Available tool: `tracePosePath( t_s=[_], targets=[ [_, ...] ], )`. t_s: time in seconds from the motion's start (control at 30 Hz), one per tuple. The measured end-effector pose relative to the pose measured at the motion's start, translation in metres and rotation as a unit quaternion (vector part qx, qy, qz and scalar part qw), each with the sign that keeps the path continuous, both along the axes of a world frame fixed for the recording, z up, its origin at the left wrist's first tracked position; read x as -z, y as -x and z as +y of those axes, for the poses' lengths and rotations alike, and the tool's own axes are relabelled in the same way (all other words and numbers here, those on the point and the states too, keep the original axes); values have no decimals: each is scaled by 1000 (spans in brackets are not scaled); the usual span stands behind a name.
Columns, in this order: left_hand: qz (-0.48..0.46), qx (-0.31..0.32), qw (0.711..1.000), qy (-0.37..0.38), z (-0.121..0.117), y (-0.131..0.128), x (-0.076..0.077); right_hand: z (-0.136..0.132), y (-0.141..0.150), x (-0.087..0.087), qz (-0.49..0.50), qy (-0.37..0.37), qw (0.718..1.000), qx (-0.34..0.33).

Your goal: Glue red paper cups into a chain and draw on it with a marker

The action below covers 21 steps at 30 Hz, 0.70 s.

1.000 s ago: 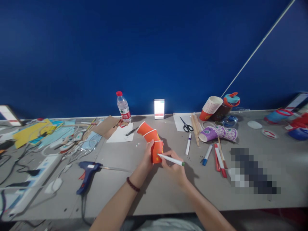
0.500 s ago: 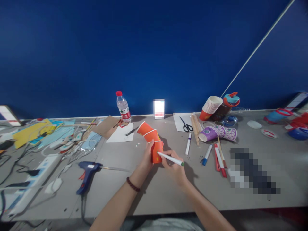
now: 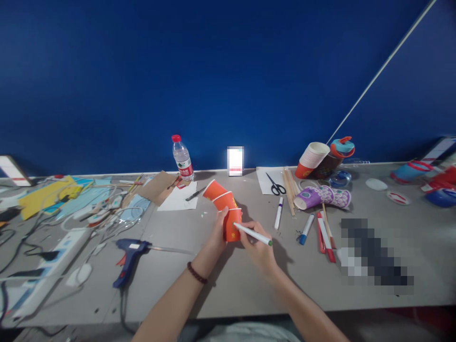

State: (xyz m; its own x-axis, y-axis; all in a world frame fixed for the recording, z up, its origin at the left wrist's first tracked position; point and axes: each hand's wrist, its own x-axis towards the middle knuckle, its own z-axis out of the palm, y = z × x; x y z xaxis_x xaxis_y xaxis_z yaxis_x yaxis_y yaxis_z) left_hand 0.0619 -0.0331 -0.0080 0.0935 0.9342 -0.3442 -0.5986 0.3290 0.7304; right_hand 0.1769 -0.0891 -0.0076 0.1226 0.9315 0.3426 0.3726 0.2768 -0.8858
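Three orange paper cups [image 3: 232, 223] are joined in a curved chain, their white rims toward the upper left. My left hand [image 3: 216, 232] is closed around the nearest cup from its left side, thumb on the wall. A white marker [image 3: 253, 233] with a green end is pinched in my right hand [image 3: 259, 247]. The marker's tip meets the nearest cup's side, where a small green mark shows. Left of the cups, a utility knife [image 3: 195, 194] lies on white paper [image 3: 174, 199].
A blue glue gun [image 3: 131, 256] and a power strip [image 3: 53, 273] with cables lie left. A water bottle [image 3: 183, 159] stands behind. To the right are scissors [image 3: 276, 185], wooden sticks [image 3: 289, 192], several markers [image 3: 307, 229], joined purple cups [image 3: 322, 197] and stacked cups [image 3: 311, 159].
The marker tip has shifted very slightly up on the cup's side, with my right hand moving a little. My left hand and the cups stay in place.
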Motion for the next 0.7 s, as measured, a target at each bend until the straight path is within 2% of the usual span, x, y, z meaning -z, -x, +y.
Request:
tracePosePath(
  t_s=[0.37, 0.6, 0.7],
  targets=[
    [0, -4, 1000, 1, 0, -1, -3, -1, 0, -6, 20, 3, 1000, 13],
    [-10, 8, 1000, -5, -1, 0, -1, 0, -1, -2, 23, -3, 999, 22],
    [-15, 7, 1000, -1, -1, 0, -1, 0, -2, 1, 55, -4, 998, 25]
  ],
)
